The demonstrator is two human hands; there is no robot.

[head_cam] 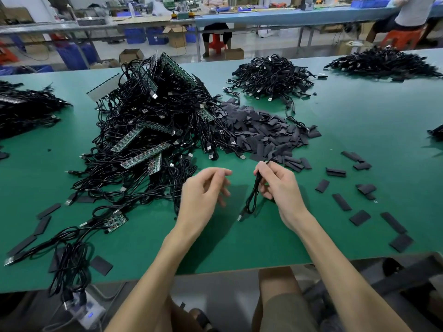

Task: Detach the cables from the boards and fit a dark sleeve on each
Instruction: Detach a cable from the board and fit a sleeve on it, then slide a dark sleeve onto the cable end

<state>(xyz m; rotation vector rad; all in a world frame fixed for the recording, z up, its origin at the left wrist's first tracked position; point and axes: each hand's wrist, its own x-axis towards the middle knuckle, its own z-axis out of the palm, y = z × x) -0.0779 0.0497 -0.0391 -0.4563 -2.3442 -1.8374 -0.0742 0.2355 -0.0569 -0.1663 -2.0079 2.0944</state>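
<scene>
Just off the front right foot of the heap of cables and boards (pixel 148 125), above the green table (pixel 359 130), the right hand (pixel 279 185) pinches a black cable (pixel 253 195) near its top, the folded loop and plug hanging down; the left hand (pixel 203 190), between heap and cable, is loosely curled and holds nothing. Against the heap's right flank lies the pile of dark sleeves (pixel 259 130); loose ones scatter farther right; behind those, a separate cable pile (pixel 271 75).

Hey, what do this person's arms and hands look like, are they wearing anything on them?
The left hand and right hand are ungloved. Both arms are bare to the frame's edge, with no sleeves showing and no watch or band on either wrist.
</scene>
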